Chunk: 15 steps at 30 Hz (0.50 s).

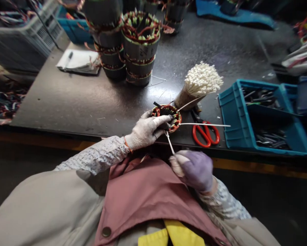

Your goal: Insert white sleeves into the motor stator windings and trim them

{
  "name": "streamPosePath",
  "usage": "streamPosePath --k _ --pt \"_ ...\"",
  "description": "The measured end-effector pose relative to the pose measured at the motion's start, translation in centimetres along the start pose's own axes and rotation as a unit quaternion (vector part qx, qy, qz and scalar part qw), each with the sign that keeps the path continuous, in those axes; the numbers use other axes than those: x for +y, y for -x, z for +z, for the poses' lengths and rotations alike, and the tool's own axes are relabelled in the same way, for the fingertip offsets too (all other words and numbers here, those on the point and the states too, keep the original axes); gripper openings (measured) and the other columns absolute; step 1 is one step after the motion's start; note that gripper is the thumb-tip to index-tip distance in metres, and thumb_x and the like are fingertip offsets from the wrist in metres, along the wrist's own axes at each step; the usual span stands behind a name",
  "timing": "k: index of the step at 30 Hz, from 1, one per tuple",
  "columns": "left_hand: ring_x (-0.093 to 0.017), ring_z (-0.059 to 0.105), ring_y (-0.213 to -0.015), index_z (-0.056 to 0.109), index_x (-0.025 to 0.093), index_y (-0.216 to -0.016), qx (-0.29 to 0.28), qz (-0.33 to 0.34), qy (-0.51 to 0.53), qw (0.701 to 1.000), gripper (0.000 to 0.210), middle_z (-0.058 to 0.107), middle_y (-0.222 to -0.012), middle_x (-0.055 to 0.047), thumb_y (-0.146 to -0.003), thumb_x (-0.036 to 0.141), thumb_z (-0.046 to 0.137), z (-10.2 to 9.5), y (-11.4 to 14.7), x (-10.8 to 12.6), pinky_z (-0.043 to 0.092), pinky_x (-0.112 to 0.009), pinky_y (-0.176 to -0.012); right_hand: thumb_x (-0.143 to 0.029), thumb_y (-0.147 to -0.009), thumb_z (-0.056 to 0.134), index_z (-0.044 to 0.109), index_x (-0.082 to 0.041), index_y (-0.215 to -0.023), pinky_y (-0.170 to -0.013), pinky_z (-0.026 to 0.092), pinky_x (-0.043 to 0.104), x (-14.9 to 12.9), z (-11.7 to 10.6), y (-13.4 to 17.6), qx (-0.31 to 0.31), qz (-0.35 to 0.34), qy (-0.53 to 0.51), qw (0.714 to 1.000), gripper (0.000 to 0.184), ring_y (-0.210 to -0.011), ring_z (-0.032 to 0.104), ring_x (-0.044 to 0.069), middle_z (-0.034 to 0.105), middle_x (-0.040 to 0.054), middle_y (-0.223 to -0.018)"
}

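A motor stator (178, 118) with red-brown windings lies at the table's front edge. My left hand (149, 130), in a white knit glove, is closed on its left side with fingers over the opening. My right hand (193, 169), in a purple and white glove, is closed below and right of it, gripping a white cord (170, 143) that runs taut to the stator's lower rim. Two more cord ends stick out from the rim to the right. A bundle of white cords (203, 80) leans just behind. Red-handled scissors (206, 134) lie to the right.
Stacks of wound stators (140, 51) stand at the back left, beside a pad of white cloth or paper (78, 61) with a pen on it. Blue bins (235, 116) holding small dark parts stand at the right. A grey crate (22, 41) is at the far left.
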State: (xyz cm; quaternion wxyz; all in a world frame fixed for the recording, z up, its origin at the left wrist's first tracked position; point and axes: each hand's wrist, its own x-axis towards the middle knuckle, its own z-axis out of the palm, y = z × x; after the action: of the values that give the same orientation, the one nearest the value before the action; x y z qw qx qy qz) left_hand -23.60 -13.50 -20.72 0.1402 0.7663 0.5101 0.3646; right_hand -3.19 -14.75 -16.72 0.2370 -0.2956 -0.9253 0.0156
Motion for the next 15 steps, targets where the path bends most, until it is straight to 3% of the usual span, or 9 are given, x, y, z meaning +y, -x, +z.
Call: streamPosePath --k 2,4,8,10,15 --pt "-0.021 0.062 -0.113 0.054 0.020 -0.128 -0.017 0.014 -0.021 1.000 0.040 0.069 -0.117 -0.007 -0.090 0.031 0.055 -0.2 -0.1 0.0 0.035 -0.043 -0.109 -0.034 -0.085 0.052 0.059 -0.022 -0.069 -0.056 0.041 0.027 -0.6 -0.3 0.3 0.027 0.121 -0.073 0.990 0.021 -0.063 0.061 0.015 0.071 0.0071 -0.075" --pt "-0.023 0.060 -0.116 0.054 0.022 -0.128 -0.065 0.037 -0.059 0.995 0.042 0.067 -0.119 -0.007 -0.089 0.033 0.057 -0.5 -0.3 0.0 0.030 -0.048 -0.111 -0.040 -0.087 0.045 0.057 -0.022 -0.070 -0.052 0.043 0.027 -1.5 0.1 0.4 0.044 0.251 -0.231 0.939 0.027 -0.057 0.059 0.015 0.068 0.0070 -0.073" --pt "-0.025 0.059 -0.118 0.061 0.025 -0.121 -0.148 0.078 -0.122 0.978 0.033 0.070 -0.114 -0.006 -0.089 0.032 0.057 -1.3 -0.4 0.0 0.027 -0.055 -0.109 -0.039 -0.084 0.048 0.045 -0.022 -0.061 -0.035 0.028 0.022 -2.9 0.4 0.4 0.011 0.368 -0.555 0.746 0.029 -0.035 0.036 0.008 0.048 -0.0029 -0.049" --pt "-0.024 0.060 -0.115 0.062 0.027 -0.119 -0.167 0.091 -0.127 0.974 0.031 0.071 -0.112 -0.005 -0.090 0.033 0.057 -1.4 -0.5 0.1 0.029 -0.054 -0.108 -0.037 -0.081 0.051 0.038 -0.022 -0.059 -0.031 0.021 0.020 -2.2 0.1 -0.9 0.027 0.396 -0.610 0.685 0.030 -0.033 0.028 0.006 0.040 -0.0055 -0.046" --pt "-0.023 0.062 -0.112 0.063 0.026 -0.117 -0.155 0.097 -0.152 0.971 0.029 0.072 -0.109 -0.006 -0.090 0.025 0.054 -0.3 -0.8 0.5 0.031 -0.055 -0.106 -0.044 -0.082 0.047 0.024 -0.024 -0.060 -0.030 0.016 0.019 1.9 0.9 -8.7 0.067 0.433 -0.639 0.632 0.037 -0.032 0.015 0.003 0.029 -0.0091 -0.048"
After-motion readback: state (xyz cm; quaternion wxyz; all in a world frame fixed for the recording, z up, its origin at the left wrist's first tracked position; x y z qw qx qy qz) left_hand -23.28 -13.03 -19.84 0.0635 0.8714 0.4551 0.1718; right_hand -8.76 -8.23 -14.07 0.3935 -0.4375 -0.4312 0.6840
